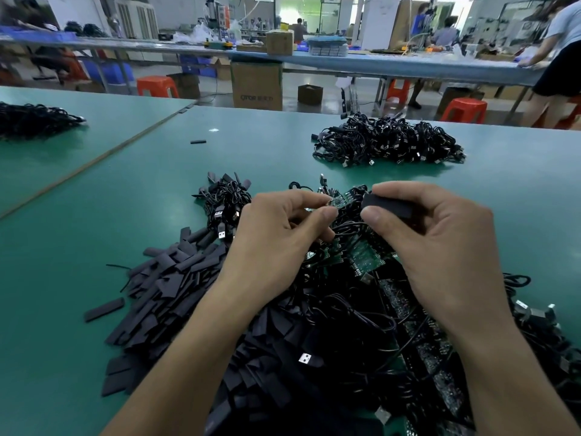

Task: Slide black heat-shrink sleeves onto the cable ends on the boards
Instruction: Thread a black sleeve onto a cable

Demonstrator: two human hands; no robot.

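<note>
My left hand (276, 237) pinches the end of a small green circuit board (341, 201) with a thin black cable hanging from it. My right hand (440, 243) holds a flat black heat-shrink sleeve (388, 205) between thumb and fingers, its open end facing the board, a short gap away. Below my hands lies a heap of green boards with black USB cables (364, 262). A pile of loose black sleeves (169, 287) spreads to the left of my left forearm.
A bundle of finished black cables (386, 141) sits at the far right of the green table (94, 190). A smaller cable bundle (224, 196) lies ahead of my left hand; another (31, 119) at far left. One stray sleeve (198, 141) lies mid-table. People work at benches behind.
</note>
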